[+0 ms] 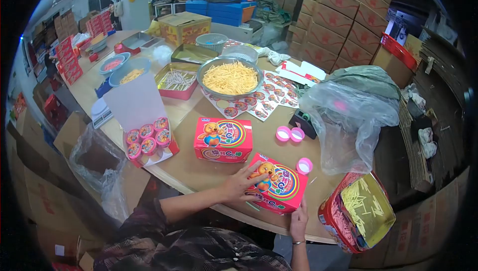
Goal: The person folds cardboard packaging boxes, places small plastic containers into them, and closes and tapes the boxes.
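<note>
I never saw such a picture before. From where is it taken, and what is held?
There is no machine: a camera, worn on a person's head, looks down at two bare hands. They handle a pink bear-printed carton: left hand spread on it, right hand at its near right corner, fingers partly hidden. A similar carton is beside it on the table. Beyond lie a bowl of yellow sticks and sheets of round pictures. To the left, an open box shows six round tops; to the right, a tin holds pale sticks.

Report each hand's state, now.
Left hand: open, spread on the nearer red box.
Right hand: against that box's near right corner; grip cannot be told.
</note>
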Demonstrator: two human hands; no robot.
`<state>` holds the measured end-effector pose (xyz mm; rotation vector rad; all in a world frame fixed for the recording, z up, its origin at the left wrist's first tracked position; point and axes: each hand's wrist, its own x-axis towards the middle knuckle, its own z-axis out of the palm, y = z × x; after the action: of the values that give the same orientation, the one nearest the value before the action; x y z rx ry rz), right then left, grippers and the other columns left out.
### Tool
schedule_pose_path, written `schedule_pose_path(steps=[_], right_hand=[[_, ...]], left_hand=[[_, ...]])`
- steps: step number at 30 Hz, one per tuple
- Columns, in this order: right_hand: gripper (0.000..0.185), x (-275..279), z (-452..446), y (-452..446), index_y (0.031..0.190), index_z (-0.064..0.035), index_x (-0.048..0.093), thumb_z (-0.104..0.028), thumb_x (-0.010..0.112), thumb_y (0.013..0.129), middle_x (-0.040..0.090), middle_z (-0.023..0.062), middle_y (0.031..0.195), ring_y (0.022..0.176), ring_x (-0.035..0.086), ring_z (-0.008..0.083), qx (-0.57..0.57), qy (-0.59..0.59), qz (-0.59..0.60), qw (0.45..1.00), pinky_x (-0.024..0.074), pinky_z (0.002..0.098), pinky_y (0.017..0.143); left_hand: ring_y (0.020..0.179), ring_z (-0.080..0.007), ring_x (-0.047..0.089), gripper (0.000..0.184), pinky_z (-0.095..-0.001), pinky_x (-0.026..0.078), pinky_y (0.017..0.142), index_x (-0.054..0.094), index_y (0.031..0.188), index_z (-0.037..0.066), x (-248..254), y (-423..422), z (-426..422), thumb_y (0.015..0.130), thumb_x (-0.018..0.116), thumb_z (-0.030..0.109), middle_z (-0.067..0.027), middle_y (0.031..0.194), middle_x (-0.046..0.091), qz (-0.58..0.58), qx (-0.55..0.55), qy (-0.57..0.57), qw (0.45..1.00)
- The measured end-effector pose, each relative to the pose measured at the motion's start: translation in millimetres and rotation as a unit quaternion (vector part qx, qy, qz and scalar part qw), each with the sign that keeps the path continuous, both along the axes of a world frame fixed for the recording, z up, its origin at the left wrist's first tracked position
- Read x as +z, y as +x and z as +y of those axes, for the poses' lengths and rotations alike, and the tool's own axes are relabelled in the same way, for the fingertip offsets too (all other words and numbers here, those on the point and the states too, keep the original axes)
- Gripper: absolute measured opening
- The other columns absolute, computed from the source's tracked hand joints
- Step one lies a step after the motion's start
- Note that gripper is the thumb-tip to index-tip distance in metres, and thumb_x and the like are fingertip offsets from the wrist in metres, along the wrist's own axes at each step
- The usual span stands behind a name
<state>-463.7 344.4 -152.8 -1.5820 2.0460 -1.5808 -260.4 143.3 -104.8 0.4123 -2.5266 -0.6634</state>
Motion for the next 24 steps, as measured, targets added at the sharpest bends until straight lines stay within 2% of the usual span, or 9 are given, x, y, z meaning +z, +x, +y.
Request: schedule_pose_path(steps=[5, 9, 12, 14, 16, 17, 19, 21, 24], right_hand=[[0.024, 9.4, 0.3, -2.6, 0.104, 0.0040, 0.061, -0.015, 0.056, 0.090, 0.050, 0.0151, 0.136, 0.120, 0.048, 0.0277, 0.041, 0.032, -0.114, 0.992, 0.0371, 0.0360, 0.100], [0.020, -15.0, -7.9, 6.2, 0.098, 0.0045, 0.060, -0.014, 0.057, 0.091, 0.051, 0.0144, 0.132, 0.113, 0.050, 0.0248, -0.088, -0.040, -0.164, 0.982, 0.0381, 0.0337, 0.098], [0.021, 27.3, -37.9, 12.6, 0.098, 0.0033, 0.057, -0.016, 0.057, 0.091, 0.049, 0.0182, 0.131, 0.112, 0.049, 0.0274, -0.122, 0.042, -0.197, 0.972, 0.0387, 0.0356, 0.097], [0.034, 38.3, -56.3, 8.0, 0.119, 0.0020, 0.052, -0.018, 0.056, 0.092, 0.047, 0.0226, 0.131, 0.113, 0.049, 0.0296, -0.226, 0.103, -0.143, 0.958, 0.0385, 0.0373, 0.099], [0.054, 18.3, -59.2, -9.5, 0.141, -0.0004, 0.035, -0.017, 0.053, 0.092, 0.043, 0.0260, 0.134, 0.112, 0.052, 0.0307, -0.256, 0.083, 0.086, 0.959, 0.0407, 0.0377, 0.099], [0.054, 7.2, -53.1, -19.6, 0.141, -0.0004, 0.035, -0.017, 0.053, 0.092, 0.043, 0.0260, 0.134, 0.112, 0.052, 0.0307, -0.245, 0.082, 0.086, 0.962, 0.0407, 0.0377, 0.099], [0.068, -7.5, -52.4, -33.7, 0.150, -0.0055, 0.021, -0.013, 0.054, 0.091, 0.042, 0.0248, 0.137, 0.109, 0.056, 0.0299, -0.126, 0.179, 0.298, 0.929, 0.0480, 0.0359, 0.091], [0.054, 65.2, -60.2, 6.5, 0.141, 0.0020, 0.038, -0.030, 0.046, 0.099, 0.034, 0.0253, 0.146, 0.131, 0.039, 0.0374, -0.115, 0.320, 0.121, 0.932, 0.0319, 0.0370, 0.109], [0.056, -5.5, -55.1, -48.9, 0.143, 0.0018, 0.034, -0.029, 0.048, 0.098, 0.030, 0.0248, 0.149, 0.134, 0.036, 0.0359, -0.052, 0.193, 0.109, 0.974, 0.0314, 0.0357, 0.110]], left_hand=[[0.133, -0.0437, 0.034, 0.075, -0.0477, 0.041, 0.102, 0.041, 0.143, 0.021, -12.2, -0.6, -8.0, 0.076, 0.073, 0.026, -0.0212, 0.152, 0.022, 0.025, 0.001, -0.032, 0.999], [0.134, -0.0435, 0.033, 0.079, -0.0477, 0.043, 0.101, 0.038, 0.145, 0.022, -20.6, -3.1, -5.1, 0.075, 0.074, 0.022, -0.0199, 0.153, 0.021, 0.012, 0.015, -0.040, 0.999], [0.135, -0.0446, 0.030, 0.080, -0.0488, 0.044, 0.100, 0.037, 0.145, 0.022, -36.5, -7.8, -5.5, 0.074, 0.073, 0.017, -0.0181, 0.154, 0.020, 0.038, 0.045, -0.047, 0.997], [0.136, -0.0463, 0.026, 0.077, -0.0499, 0.044, 0.100, 0.038, 0.144, 0.022, -37.1, -6.5, -7.7, 0.074, 0.071, 0.013, -0.0172, 0.154, 0.019, 0.069, 0.008, -0.056, 0.996], [0.136, -0.0474, 0.024, 0.074, -0.0514, 0.043, 0.100, 0.039, 0.143, 0.021, -39.4, -6.9, -7.8, 0.076, 0.070, 0.015, -0.0163, 0.155, 0.018, 0.047, 0.002, -0.037, 0.998], [0.136, -0.0474, 0.024, 0.074, -0.0514, 0.043, 0.100, 0.039, 0.143, 0.021, -47.5, -10.4, -6.2, 0.076, 0.070, 0.015, -0.0163, 0.155, 0.018, 0.046, 0.013, -0.038, 0.998], [0.136, -0.0466, 0.024, 0.072, -0.0521, 0.043, 0.101, 0.038, 0.143, 0.020, -65.7, -17.9, -7.0, 0.078, 0.068, 0.020, -0.0161, 0.155, 0.016, 0.092, 0.031, -0.119, 0.988], [0.138, -0.0456, 0.021, 0.068, -0.0531, 0.037, 0.105, 0.038, 0.144, 0.019, -65.4, -18.3, -8.3, 0.082, 0.066, 0.027, -0.0159, 0.155, 0.016, 0.028, 0.023, -0.085, 0.996], [0.140, -0.0446, 0.016, 0.070, -0.0523, 0.030, 0.109, 0.034, 0.145, 0.015, -30.6, 0.8, -11.1, 0.085, 0.064, 0.035, -0.0181, 0.155, 0.016, 0.036, -0.056, 0.092, 0.994]])
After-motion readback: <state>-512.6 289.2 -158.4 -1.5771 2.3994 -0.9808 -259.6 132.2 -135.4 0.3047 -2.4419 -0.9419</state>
